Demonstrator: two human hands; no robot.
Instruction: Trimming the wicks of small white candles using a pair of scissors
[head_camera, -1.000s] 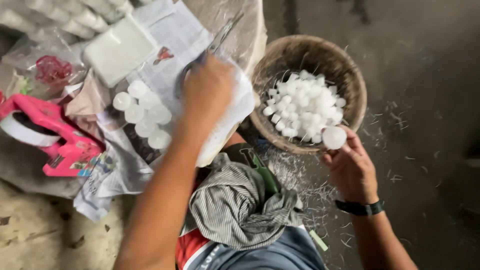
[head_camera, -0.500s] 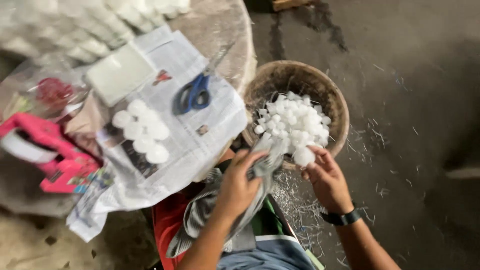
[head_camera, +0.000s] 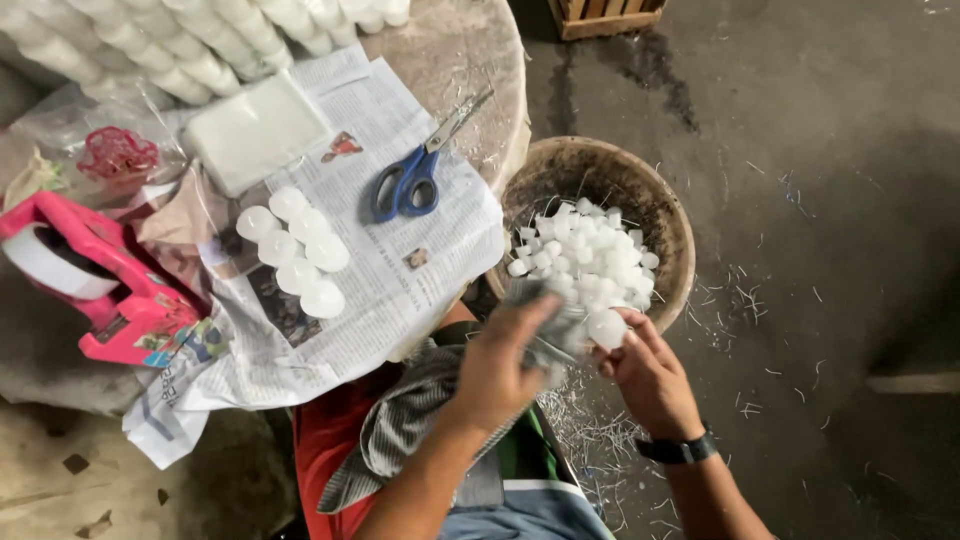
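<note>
A: Hands?
B: Left hand (head_camera: 505, 370) gripped a grey striped cloth (head_camera: 400, 425), pressed vs the white candle (head_camera: 607, 328) pinched in right hand (head_camera: 650, 380) — just over the basket (head_camera: 672, 215).
A: Surroundings?
B: Newspaper (head_camera: 400, 270) w/ blue scissors (head_camera: 410, 180) on round table — dark concrete floor (head_camera: 830, 200).

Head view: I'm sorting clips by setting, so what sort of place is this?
Probably a small, informal candle workshop: a basket heaped with white wax discs, more discs on newspaper beside scissors, and wax shavings strewn on the bare concrete floor.
</note>
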